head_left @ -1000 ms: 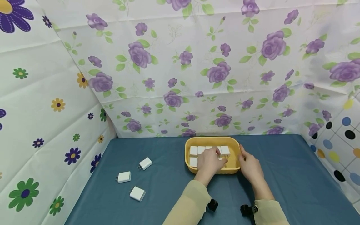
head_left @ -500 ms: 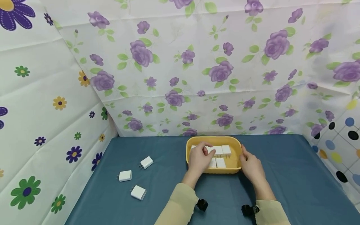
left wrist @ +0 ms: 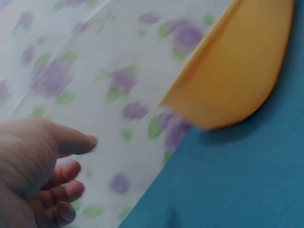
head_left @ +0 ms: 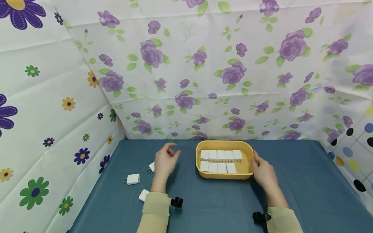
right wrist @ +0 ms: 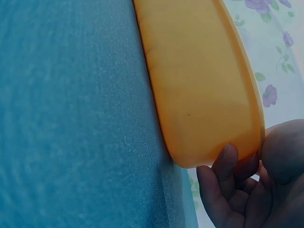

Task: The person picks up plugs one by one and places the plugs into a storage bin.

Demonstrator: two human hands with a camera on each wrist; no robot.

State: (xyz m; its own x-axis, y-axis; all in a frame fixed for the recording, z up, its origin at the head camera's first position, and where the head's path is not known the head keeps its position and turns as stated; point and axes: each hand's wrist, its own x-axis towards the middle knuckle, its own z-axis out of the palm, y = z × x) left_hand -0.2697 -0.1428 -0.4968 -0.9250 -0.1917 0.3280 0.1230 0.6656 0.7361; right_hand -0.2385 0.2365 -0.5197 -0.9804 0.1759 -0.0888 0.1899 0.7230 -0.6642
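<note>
My left hand (head_left: pixel 165 160) is over the left part of the table with nothing in it, thumb and fingers apart and loosely bent. It partly covers one white charger plug (head_left: pixel 151 167). A second charger plug (head_left: pixel 133 179) lies further left, and a third charger plug (head_left: pixel 143 195) is partly behind the sleeve. To the right stands a yellow plastic basket (head_left: pixel 224 176), with several white charger plugs (head_left: pixel 220 155) lined up inside in two rows. My right hand (head_left: pixel 264 171) holds the basket's right end; in the right wrist view its fingers (right wrist: pixel 225 164) press the outer wall.
Blue cloth (head_left: pixel 198 207) covers the table. A flowered curtain (head_left: pixel 186 81) rises behind it, with patterned sheets at both sides. Inside the basket, the right end shows bare yellow floor (head_left: pixel 244 163). Black wrist cameras (head_left: pixel 176 202) sit at both sleeves.
My left hand has come out of the basket and moved left, above the loose charger plugs. Both rows in the basket are now uncovered. The right hand stays on the basket's end.
</note>
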